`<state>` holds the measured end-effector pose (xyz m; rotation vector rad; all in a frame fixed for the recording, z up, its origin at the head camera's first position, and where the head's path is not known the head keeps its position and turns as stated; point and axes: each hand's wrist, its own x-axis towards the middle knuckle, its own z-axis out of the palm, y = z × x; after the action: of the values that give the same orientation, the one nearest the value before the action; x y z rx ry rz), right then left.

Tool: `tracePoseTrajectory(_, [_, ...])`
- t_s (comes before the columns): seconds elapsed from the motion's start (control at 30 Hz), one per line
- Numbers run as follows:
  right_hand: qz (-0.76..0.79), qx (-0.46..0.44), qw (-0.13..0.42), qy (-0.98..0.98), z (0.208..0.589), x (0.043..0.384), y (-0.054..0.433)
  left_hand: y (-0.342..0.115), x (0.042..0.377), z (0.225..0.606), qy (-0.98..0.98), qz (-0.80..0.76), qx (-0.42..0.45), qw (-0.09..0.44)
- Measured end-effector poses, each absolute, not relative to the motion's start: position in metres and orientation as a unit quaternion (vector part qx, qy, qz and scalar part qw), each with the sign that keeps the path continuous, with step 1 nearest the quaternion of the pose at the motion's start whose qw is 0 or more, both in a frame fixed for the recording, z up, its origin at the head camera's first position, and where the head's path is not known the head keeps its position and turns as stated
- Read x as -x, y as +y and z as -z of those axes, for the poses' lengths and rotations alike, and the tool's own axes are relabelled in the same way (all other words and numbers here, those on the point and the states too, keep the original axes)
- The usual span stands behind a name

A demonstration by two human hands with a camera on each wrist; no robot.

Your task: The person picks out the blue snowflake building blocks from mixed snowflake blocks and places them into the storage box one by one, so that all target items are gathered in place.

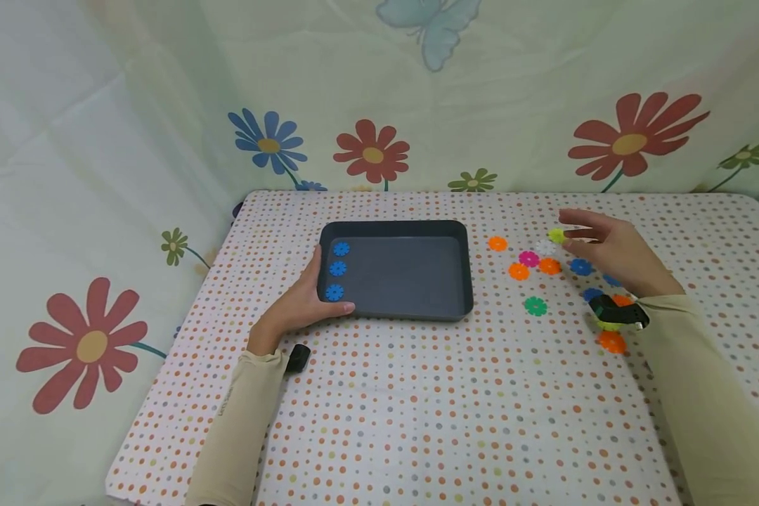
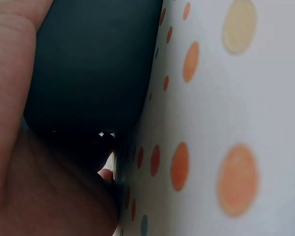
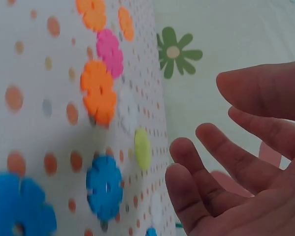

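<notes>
My left hand (image 1: 294, 302) grips the left side of a dark grey rectangular tray (image 1: 405, 281), its thumb along the front edge and its fingers by the left wall. Three blue flower-shaped discs (image 1: 338, 268) lie in a column inside the tray's left end. To the right, my right hand (image 1: 629, 256) hovers over loose flower-shaped discs with its fingers spread and nothing between them. Nearest its fingertips are a yellow disc (image 1: 556, 235) and a clear white disc (image 1: 545, 247). In the right wrist view, a gap separates the fingers (image 3: 184, 189) from the yellow disc (image 3: 143, 149).
Around the right hand lie several orange discs (image 1: 519, 271), a pink disc (image 1: 528, 259), a green disc (image 1: 535, 306) and several blue discs (image 1: 580, 267). A dotted cloth (image 1: 417, 407) covers the table. Behind it hangs a flower-printed curtain (image 1: 512, 91).
</notes>
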<state>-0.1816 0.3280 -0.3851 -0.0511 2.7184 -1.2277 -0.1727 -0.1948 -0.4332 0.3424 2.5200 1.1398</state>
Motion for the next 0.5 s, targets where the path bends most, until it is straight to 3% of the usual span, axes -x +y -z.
tracePoseTrajectory(0.5, [0.310,0.019,0.138,0.941,0.392,0.178,0.359,-0.193,0.173,0.432,0.893,-0.396,-0.117,0.177])
